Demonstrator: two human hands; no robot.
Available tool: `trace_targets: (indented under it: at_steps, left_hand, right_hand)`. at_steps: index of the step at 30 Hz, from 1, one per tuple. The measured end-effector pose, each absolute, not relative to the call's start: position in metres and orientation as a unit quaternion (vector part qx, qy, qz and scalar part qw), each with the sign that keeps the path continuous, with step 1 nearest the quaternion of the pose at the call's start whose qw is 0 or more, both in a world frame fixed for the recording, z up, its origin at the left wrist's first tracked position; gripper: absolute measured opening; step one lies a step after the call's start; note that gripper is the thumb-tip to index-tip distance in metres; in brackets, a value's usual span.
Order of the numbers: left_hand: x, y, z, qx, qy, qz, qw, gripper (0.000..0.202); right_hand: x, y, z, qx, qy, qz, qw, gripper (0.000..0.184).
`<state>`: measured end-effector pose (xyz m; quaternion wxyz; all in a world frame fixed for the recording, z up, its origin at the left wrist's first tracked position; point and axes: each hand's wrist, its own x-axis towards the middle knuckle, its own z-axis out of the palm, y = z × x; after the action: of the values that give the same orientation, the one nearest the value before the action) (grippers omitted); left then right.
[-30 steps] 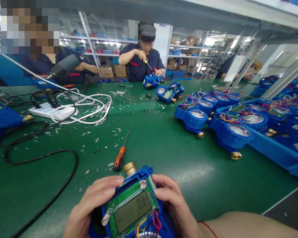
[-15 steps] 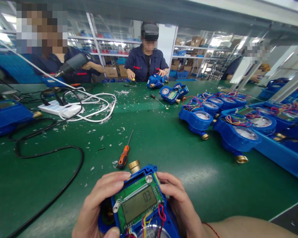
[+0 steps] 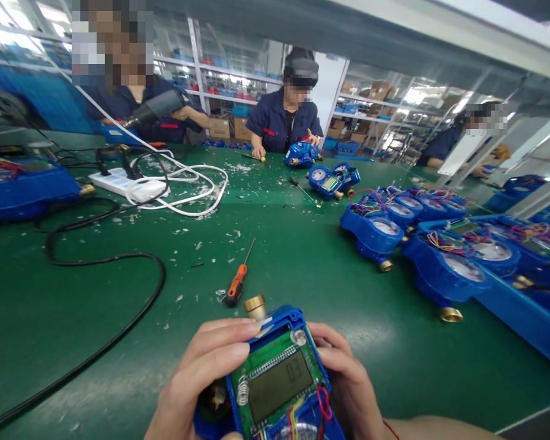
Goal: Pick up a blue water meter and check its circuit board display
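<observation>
A blue water meter (image 3: 282, 315) with its cover off is held between both my hands at the bottom of the view. Its green circuit board carries a grey display (image 3: 280, 386) that reads about 03, with coil springs at its sides and red, yellow and black wires below. My left hand (image 3: 201, 373) wraps round the left side, fingers over the upper edge. Along the right side curl the fingers of my right hand (image 3: 351, 379). A brass threaded end (image 3: 255, 305) sticks out at the top. Just beyond it lies an orange and black screwdriver (image 3: 236, 284) on the green table.
Several blue meters (image 3: 376, 232) with loose wires stand at the right, some in a blue tray (image 3: 522, 315). At the left are a white power strip (image 3: 119, 183), a white cable and a black cable (image 3: 160, 275). Scraps litter the table. Co-workers (image 3: 282, 116) sit across.
My view has shifted, so the table appears moved a little. The meter, still in both hands, sits slightly further right in the picture. Across the table, a co-worker's hand has lifted off a meter.
</observation>
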<state>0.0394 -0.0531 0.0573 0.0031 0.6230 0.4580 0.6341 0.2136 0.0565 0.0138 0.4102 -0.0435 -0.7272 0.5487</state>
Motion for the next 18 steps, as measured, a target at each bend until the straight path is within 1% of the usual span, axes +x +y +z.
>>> trace_targets:
  at_steps: [4,6,9,11,16,18]
  left_hand:
    - [0.046,-0.052,0.061,0.593,0.457,0.663,0.009,0.036]
    - [0.046,-0.052,0.063,0.598,0.454,0.66,0.023,0.038]
    - [0.045,-0.05,0.062,0.603,0.437,0.667,0.032,0.039]
    - [0.045,-0.049,0.061,0.598,0.439,0.669,0.046,0.038]
    - [0.046,-0.045,0.058,0.599,0.434,0.67,0.061,0.04]
    - [0.046,-0.045,0.057,0.595,0.433,0.673,0.071,0.041]
  right_hand:
    - [0.218,0.08,-0.015,-0.067,-0.721,0.582,0.369,0.055]
    - [0.217,0.085,-0.018,-0.079,-0.714,0.595,0.362,0.056]
    - [0.212,0.077,-0.007,-0.049,-0.714,0.566,0.409,0.044]
    - [0.208,0.067,0.004,-0.029,-0.713,0.541,0.446,0.042]
    - [0.205,0.054,0.019,-0.019,-0.714,0.532,0.454,0.049]
    - [0.205,0.056,0.022,-0.032,-0.72,0.527,0.451,0.058]
